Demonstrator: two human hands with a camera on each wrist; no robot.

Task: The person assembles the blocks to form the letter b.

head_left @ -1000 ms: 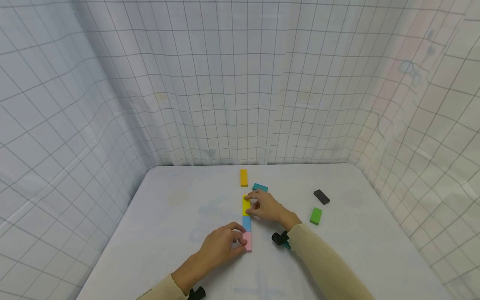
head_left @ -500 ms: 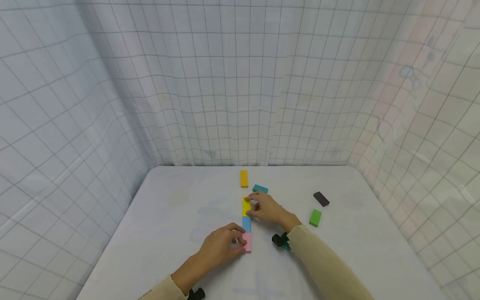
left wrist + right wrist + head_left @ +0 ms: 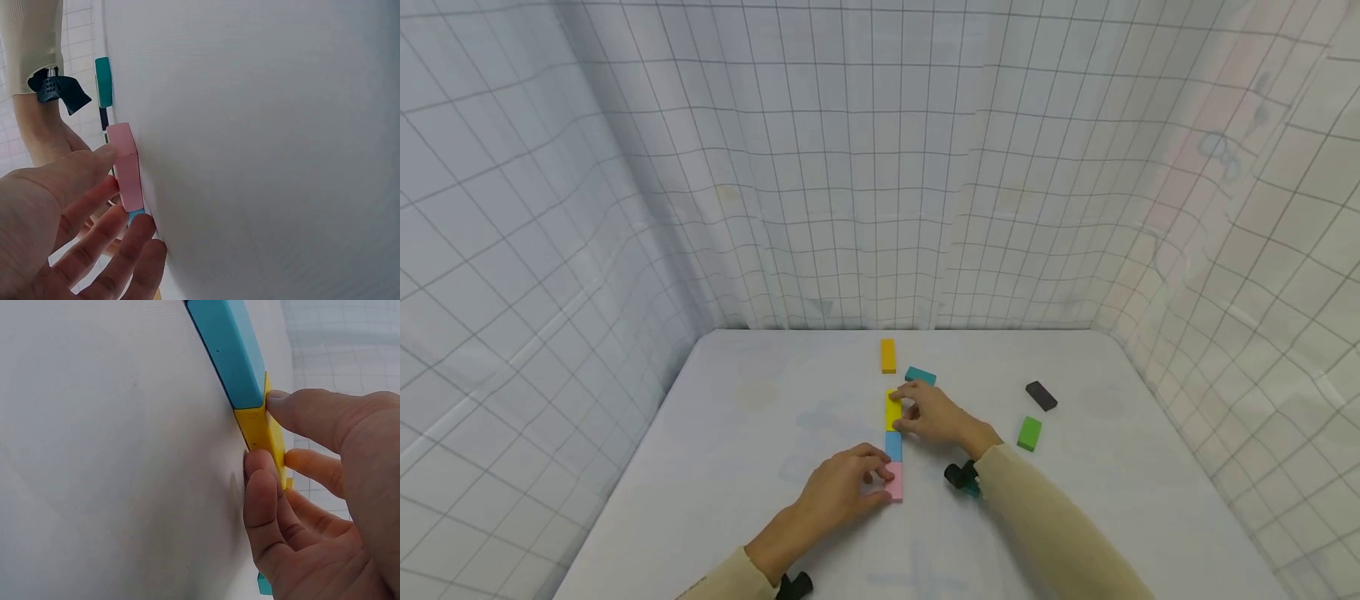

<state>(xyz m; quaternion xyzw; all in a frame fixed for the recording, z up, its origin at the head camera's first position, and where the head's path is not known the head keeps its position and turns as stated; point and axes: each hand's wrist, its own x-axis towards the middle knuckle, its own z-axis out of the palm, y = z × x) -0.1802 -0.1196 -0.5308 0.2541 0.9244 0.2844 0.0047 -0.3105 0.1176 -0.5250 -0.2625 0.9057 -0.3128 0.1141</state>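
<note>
Left hand [image 3: 846, 485] pinches the pink block [image 3: 896, 482] at lower centre, right hand [image 3: 931, 413] pinches the yellow block [image 3: 892, 412], blue block [image 3: 893, 447] snug between. Right sleeve [image 3: 1045, 517] kinda covers a teal block [image 3: 972, 490]; green block [image 3: 1030, 432] and black block [image 3: 1041, 396] sit right of centre.

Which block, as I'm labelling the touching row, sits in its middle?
The light blue block: the bright yellow block adjoins its far end, the pink block its near end; only it has a neighbour at both ends.
</note>
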